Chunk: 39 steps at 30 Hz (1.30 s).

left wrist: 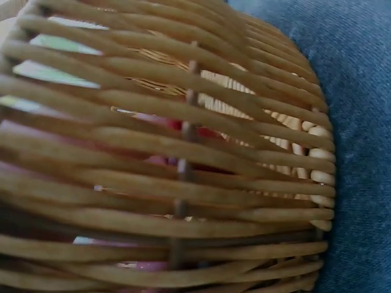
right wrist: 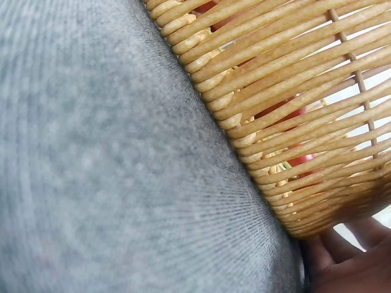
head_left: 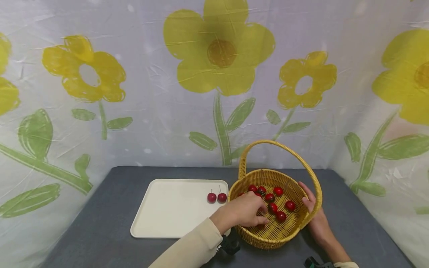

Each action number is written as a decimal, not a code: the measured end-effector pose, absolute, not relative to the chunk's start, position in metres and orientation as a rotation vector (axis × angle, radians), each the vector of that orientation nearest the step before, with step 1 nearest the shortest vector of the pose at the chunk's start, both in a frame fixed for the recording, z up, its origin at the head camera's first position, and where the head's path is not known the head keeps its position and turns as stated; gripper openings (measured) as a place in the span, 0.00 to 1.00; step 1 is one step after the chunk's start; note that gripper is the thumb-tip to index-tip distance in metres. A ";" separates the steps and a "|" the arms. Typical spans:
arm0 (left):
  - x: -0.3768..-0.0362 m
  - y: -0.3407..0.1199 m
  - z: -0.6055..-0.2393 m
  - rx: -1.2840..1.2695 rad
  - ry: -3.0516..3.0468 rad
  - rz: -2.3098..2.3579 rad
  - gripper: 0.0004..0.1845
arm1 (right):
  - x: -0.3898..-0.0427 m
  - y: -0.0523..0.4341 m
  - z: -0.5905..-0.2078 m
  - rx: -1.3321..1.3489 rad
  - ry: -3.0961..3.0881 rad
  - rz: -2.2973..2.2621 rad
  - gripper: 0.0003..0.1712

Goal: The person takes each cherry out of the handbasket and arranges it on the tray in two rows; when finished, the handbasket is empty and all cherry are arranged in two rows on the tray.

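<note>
My left hand (head_left: 244, 210) reaches over the near left rim into a yellow wicker basket (head_left: 264, 243). Its fingers bend down among red cherries (head_left: 280, 216), with a gap showing between forefinger and thumb. No cherry is seen in its grasp, though the back of the hand hides part of the inside. At the basket's right side my right hand (head_left: 315, 216) holds the wall near the handle's base; in the right wrist view its fingers (right wrist: 351, 241) lie against the outer weave. Through the slats in the left wrist view, some red shows inside the basket (left wrist: 153, 195).
Left of the basket lies a cream tray (head_left: 174, 208) with two cherries (head_left: 216, 197) standing side by side near its right edge. The basket's tall handle (head_left: 283, 144) arches over it. A flower-printed curtain (head_left: 151, 123) hangs behind the dark grey table (head_left: 110, 223).
</note>
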<state>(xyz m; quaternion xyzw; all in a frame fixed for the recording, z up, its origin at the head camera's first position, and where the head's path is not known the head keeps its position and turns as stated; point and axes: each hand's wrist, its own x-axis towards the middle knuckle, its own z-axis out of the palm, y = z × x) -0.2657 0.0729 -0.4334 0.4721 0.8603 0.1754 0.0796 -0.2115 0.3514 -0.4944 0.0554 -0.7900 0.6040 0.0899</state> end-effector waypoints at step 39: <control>-0.273 0.069 -0.430 1.380 2.074 1.044 0.10 | -0.212 0.350 -0.493 0.156 -2.369 1.770 0.33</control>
